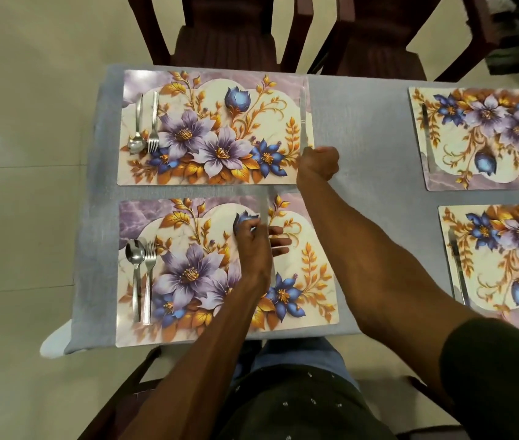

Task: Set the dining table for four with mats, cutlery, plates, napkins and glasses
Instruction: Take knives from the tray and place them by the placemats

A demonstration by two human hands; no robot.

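Four floral mats lie on the grey-clothed table: far left mat [213, 128], near left mat [194, 281], far right mat [487, 138], near right mat [499, 258]. A spoon and fork [145, 125] lie on the far left mat, and another spoon and fork [140, 274] on the near left mat. My right hand [318, 163] is curled around the near end of a knife [303, 115] lying along the far left mat's right edge. My left hand [255, 246] pinches a second, blurred knife [264, 204] above the near left mat. One knife lies on each right mat, far [426, 138] and near [458, 268].
Two dark wooden chairs [226, 33] [379, 36] stand at the table's far side. A chair frame [131, 385] shows at the near edge beside my legs. A strip of bare grey cloth [369, 128] runs between the left and right mats. Pale floor tiles lie to the left.
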